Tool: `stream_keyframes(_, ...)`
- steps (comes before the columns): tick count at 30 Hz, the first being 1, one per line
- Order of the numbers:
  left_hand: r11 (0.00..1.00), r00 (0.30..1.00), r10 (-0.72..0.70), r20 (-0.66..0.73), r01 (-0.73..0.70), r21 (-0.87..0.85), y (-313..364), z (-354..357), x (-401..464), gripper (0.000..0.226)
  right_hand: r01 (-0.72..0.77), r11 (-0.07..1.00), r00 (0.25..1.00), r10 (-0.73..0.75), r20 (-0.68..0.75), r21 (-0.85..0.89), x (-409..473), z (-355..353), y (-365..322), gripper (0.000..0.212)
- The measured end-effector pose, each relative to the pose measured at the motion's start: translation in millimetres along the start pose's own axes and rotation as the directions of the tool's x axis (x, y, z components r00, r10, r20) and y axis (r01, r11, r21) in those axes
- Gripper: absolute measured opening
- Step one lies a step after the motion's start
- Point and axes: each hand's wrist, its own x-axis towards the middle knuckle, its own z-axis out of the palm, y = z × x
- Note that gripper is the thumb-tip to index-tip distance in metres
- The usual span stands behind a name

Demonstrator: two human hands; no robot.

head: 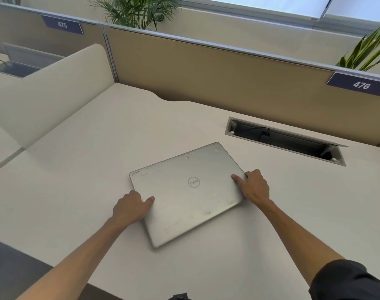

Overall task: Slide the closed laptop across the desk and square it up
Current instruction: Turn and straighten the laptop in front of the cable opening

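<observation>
Spanning the whole view: pale desk point(81, 161), cable tray point(286, 140) lying open toward 1 o'clock. Sitting mid-desk, lid shut, closed laptop point(184, 191), skewed, one corner pointing toward 12 o'clock, so squaring judged still undone. Clasping its 9 o'clock edge, left hand point(130, 207), thumb on lid; gripping the 3 o'clock edge, right hand point(255, 187), likewise curled.

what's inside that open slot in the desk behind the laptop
Inside the cable slot, past the closed laptop, a dark cavity shows a black cable and plug. Its raised flap hides the right end, and the bottom is too dark to make out.
</observation>
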Motion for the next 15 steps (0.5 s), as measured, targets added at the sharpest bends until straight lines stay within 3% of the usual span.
stream_keyframes(8,0.996,0.994,0.01,-0.105,0.0,0.09,4.1,-5.4,-8.7,0.056,0.007,0.995,1.0,-0.007,0.003,-0.098,5.3,-5.5,-4.5,0.06)
stream_keyframes(11,1.0,0.994,-0.007,-0.108,0.008,0.007,10.0,-3.6,-13.5,0.054,0.019,0.994,1.0,-0.019,-0.004,-0.111,6.7,-6.4,-10.7,0.061)
stream_keyframes(15,0.973,0.997,-0.071,-0.002,0.069,-0.222,18.4,2.9,-20.2,0.08,0.01,0.999,1.0,-0.009,0.018,-0.052,8.7,-8.5,-15.4,0.056)
